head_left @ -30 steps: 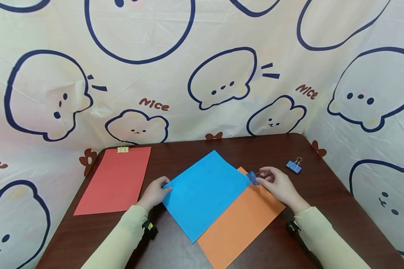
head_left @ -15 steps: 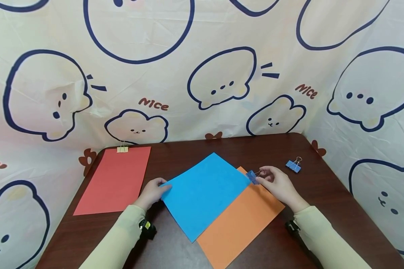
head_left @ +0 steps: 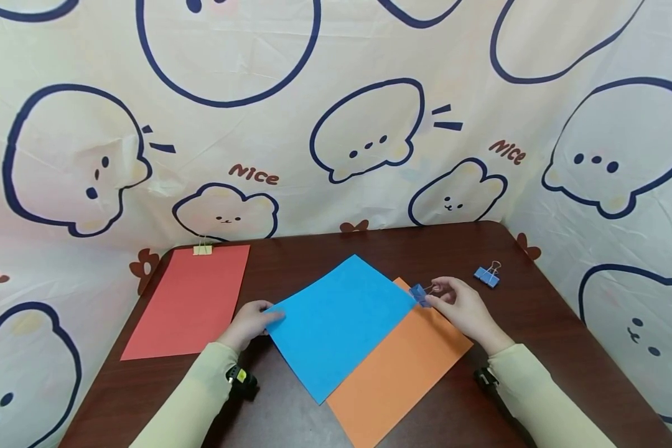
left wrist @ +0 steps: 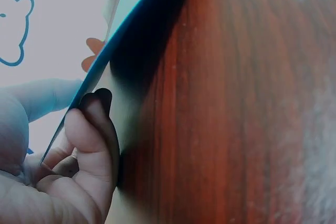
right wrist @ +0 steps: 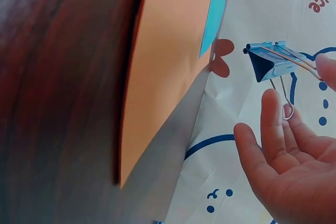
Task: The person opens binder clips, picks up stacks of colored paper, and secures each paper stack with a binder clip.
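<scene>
A blue sheet of paper [head_left: 338,330] lies at an angle over an orange sheet [head_left: 400,367] in the middle of the table. My left hand [head_left: 249,323] pinches the blue sheet's left corner, thumb above and fingers beneath, as the left wrist view shows; that corner is lifted off the wood. Between the thumb and fingers of my right hand [head_left: 462,308] are the wire handles of a blue binder clip [right wrist: 278,61]. In the head view this clip overlaps the sheets' right corner area. In the right wrist view its mouth points toward the paper with nothing in it.
To the left lies a red sheet [head_left: 190,305] with a pale yellow binder clip [head_left: 203,250] on its top edge. Another blue binder clip [head_left: 487,276] rests at the back right of the dark wooden table [head_left: 291,249]. A printed cloth [head_left: 291,137] hangs behind.
My left hand has shifted a little to the left and down with the blue sheet's corner. The sheet's top corner has dropped slightly. My right hand stays in place with its clip.
</scene>
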`<state>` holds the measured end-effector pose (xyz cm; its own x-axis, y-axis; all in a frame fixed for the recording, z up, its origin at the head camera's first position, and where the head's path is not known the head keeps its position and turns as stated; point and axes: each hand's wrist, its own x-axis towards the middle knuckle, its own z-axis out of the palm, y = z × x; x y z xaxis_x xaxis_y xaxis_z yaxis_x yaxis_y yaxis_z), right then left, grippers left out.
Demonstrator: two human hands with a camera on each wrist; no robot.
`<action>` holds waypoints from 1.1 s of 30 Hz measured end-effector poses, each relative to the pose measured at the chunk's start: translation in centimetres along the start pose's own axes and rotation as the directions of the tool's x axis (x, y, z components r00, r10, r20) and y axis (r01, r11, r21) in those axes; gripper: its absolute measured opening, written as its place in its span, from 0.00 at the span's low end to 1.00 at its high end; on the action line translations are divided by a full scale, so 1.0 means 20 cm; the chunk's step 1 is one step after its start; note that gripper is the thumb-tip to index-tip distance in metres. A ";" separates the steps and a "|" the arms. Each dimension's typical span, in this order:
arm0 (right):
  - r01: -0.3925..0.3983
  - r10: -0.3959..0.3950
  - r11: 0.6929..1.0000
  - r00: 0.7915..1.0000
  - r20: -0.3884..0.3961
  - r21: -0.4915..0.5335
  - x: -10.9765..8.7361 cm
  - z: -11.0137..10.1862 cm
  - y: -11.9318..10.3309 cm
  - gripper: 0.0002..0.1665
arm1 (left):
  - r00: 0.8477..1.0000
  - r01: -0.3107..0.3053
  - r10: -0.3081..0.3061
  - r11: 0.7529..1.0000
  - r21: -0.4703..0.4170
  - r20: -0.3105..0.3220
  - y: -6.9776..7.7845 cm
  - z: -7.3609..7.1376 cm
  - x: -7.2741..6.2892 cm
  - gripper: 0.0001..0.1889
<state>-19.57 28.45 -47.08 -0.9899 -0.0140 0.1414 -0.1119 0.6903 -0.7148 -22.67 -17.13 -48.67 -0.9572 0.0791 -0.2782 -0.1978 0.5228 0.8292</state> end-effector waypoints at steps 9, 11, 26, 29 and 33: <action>0.008 -0.008 1.000 1.000 -0.016 -0.013 0.00 0.00 0.02 0.27 | 1.000 -0.021 0.020 0.999 -0.042 -0.012 -0.02 0.02 -0.01 0.11; 0.010 -0.010 1.000 1.000 -0.020 -0.015 0.00 0.00 0.02 0.27 | 1.000 -0.028 0.028 0.998 -0.056 -0.011 -0.02 0.03 -0.02 0.12; 0.010 -0.010 1.000 0.999 -0.037 -0.005 0.00 -0.01 0.00 0.27 | 0.997 -0.041 0.029 0.984 -0.175 -0.070 0.00 0.03 -0.01 0.19; 0.009 -0.009 1.000 0.999 -0.036 0.008 0.00 -0.01 0.00 0.28 | 0.997 -0.040 0.025 0.981 -0.191 -0.079 -0.01 0.03 0.00 0.19; -0.018 0.019 0.999 0.999 -0.029 0.039 0.01 -0.02 -0.01 0.29 | 0.996 -0.048 0.031 0.976 -0.212 -0.086 -0.01 0.03 0.00 0.17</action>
<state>-19.62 28.64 -46.70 -0.9889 0.0202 0.1470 -0.0970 0.6617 -0.7434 -22.57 -16.65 -49.14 -0.9775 0.0221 -0.2100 -0.1915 0.3265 0.9256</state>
